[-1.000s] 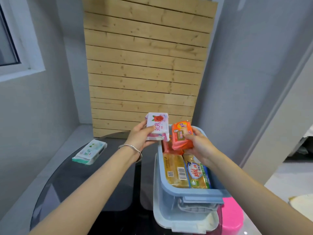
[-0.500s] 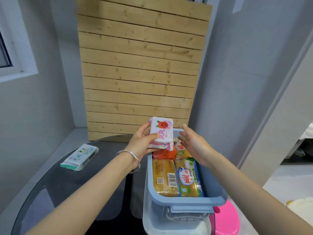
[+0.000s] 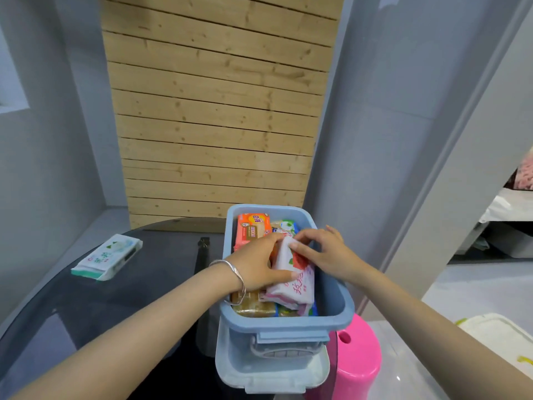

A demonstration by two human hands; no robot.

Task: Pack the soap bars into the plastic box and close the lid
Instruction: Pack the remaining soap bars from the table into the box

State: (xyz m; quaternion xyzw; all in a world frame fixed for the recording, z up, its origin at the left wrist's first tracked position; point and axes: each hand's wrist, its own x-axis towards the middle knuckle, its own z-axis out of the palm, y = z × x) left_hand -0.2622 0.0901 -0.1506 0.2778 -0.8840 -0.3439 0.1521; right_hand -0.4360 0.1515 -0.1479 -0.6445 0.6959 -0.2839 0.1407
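Changed: the pink soap (image 3: 294, 281) was up over the box (image 3: 288, 323) a moment ago. Now it is down inside, lying tilted on top of the other soaps.
Left grip (image 3: 259, 267): holds the pink soap, thumb and fingers round it.
Right grip (image 3: 326, 252): released, and its fingertips touch the soap's far end.
Orange soap (image 3: 251, 229): in the box's far left corner.
Still to do: the green soap (image 3: 108, 256) lies alone near the counter's (image 3: 115, 313) left edge. The lid (image 3: 271, 370) seems to sit under the box, not on yet.

White soap bar (image 3: 294, 280) now down in box (image 3: 288, 323)
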